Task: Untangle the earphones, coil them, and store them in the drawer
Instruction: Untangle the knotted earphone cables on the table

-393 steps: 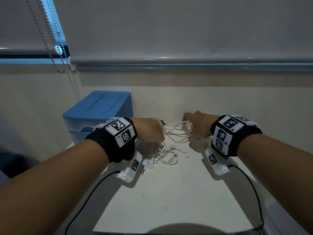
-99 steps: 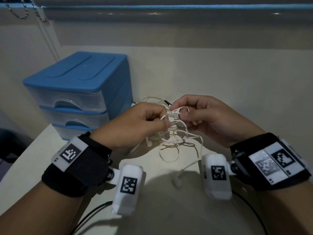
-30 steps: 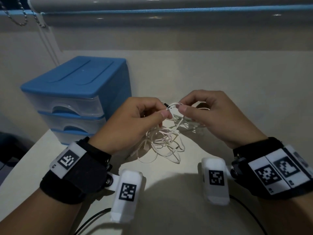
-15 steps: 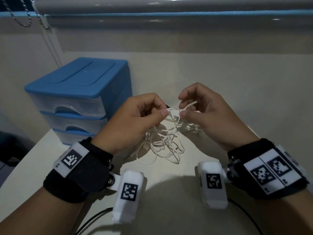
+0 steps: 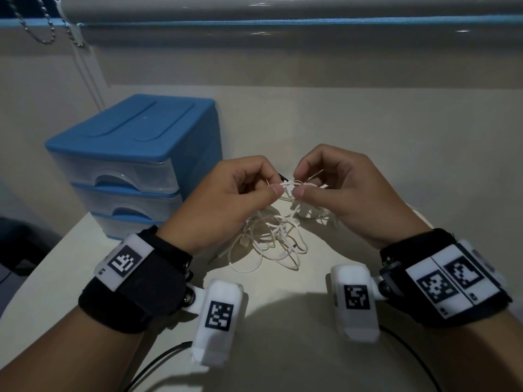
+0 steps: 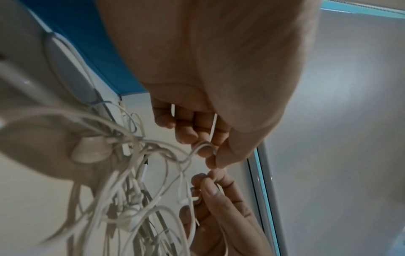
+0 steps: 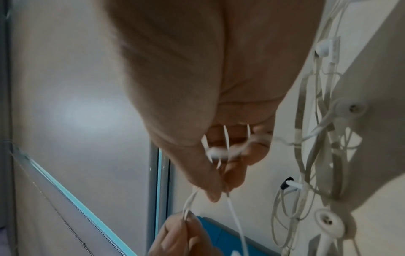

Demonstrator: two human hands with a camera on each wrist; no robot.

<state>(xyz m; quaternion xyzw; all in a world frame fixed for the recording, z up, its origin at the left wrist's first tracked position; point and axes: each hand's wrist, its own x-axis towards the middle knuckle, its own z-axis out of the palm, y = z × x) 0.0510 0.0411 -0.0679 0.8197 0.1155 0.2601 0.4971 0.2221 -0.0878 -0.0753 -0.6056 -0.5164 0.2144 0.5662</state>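
Observation:
A tangled bundle of white earphones [image 5: 271, 239] lies on the pale table [image 5: 283, 349], and its upper strands are lifted between both hands. My left hand [image 5: 273, 183] pinches a strand between thumb and forefinger. My right hand [image 5: 298, 182] pinches the same knot a finger's width to the right. In the left wrist view the left hand [image 6: 212, 161] holds a small loop, and the earphones [image 6: 131, 173] hang below it. In the right wrist view the right hand [image 7: 219, 192] grips thin strands, with an earbud [image 7: 328, 223] dangling. The blue drawer unit [image 5: 135, 165] stands at the left with all its drawers closed.
The wall and a window sill [image 5: 283, 66] rise behind the table. Blind chains [image 5: 48, 29] hang at the upper left. Black cables [image 5: 158, 360] run from the wrist cameras along the near table edge. A black plug tip [image 5: 282, 175] of the earphones shows between my hands.
Both hands keep their pinch on the knot and have drawn slightly closer together. The loose loops stay on the table below.

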